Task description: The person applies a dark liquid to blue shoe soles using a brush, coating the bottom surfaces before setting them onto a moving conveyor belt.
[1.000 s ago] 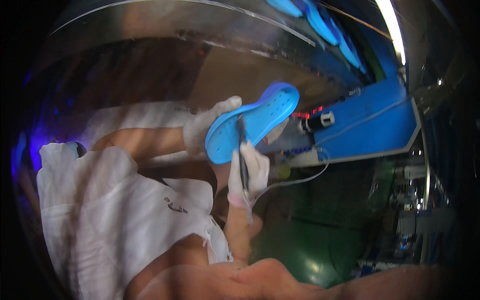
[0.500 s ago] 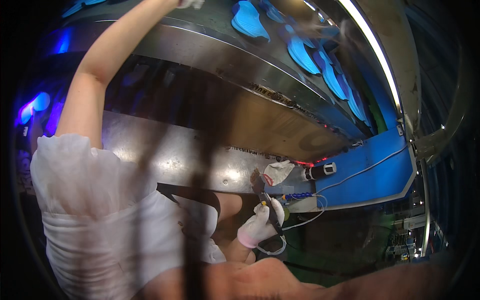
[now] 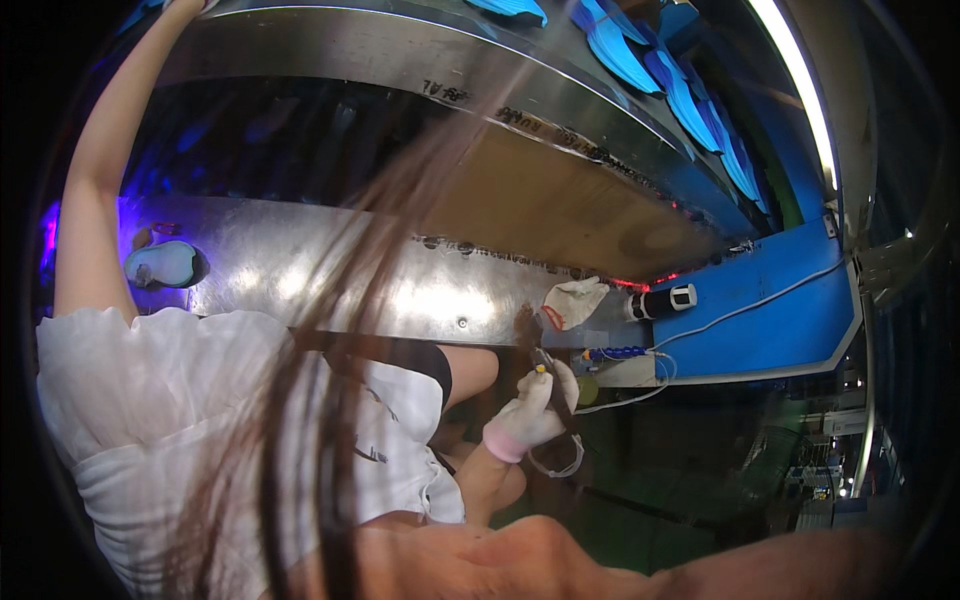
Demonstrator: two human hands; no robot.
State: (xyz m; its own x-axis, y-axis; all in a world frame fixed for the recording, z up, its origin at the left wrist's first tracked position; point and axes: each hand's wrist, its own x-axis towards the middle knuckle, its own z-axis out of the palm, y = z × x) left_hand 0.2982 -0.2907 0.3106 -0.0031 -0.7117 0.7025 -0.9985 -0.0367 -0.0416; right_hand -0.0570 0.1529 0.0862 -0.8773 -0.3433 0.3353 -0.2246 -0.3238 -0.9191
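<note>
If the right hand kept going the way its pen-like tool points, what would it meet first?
Probably the front edge of the metal bench, just past the tool held in the gloved right hand; the crumpled white glove lies slightly beyond. Depth is unclear.

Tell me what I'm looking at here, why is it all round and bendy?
A person wears a camera on the head, looking down with a very wide lens, so straight edges curve. The right hand, in a white glove, holds a thin dark tool with a cord. The left arm reaches high, and the left hand is mostly out of the picture. In front is a shiny metal bench with a pale shoe sole lying on it, plus a spare glove. Blue soles hang in a row above. Brown hair swings past the lens.
</note>
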